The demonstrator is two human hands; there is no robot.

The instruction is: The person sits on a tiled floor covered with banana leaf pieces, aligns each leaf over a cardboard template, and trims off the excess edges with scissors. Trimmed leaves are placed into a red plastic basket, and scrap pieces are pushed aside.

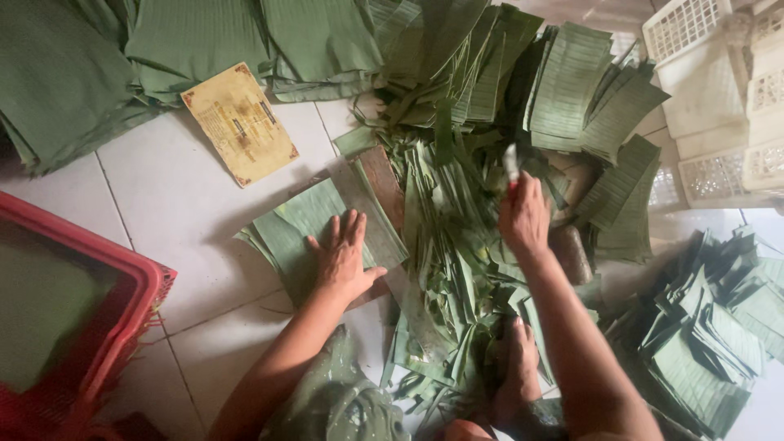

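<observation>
My left hand (343,257) lies flat, fingers spread, on a small stack of green banana leaf pieces (298,224) on the white tiled floor. A narrow wooden board (382,186) lies just right of that stack. My right hand (523,216) is closed around the handle of a knife (511,162), whose blade points up and away, above a heap of narrow leaf trimmings (445,245). My bare foot (516,367) rests among the trimmings below the right hand.
Large folded leaves (188,37) fill the top left, cut rectangular leaf stacks (588,90) lie top right, more cut pieces (702,343) at lower right. A red plastic basket (122,310) stands at left, white crates (719,90) at top right, a yellowish card (241,122) lies on the floor.
</observation>
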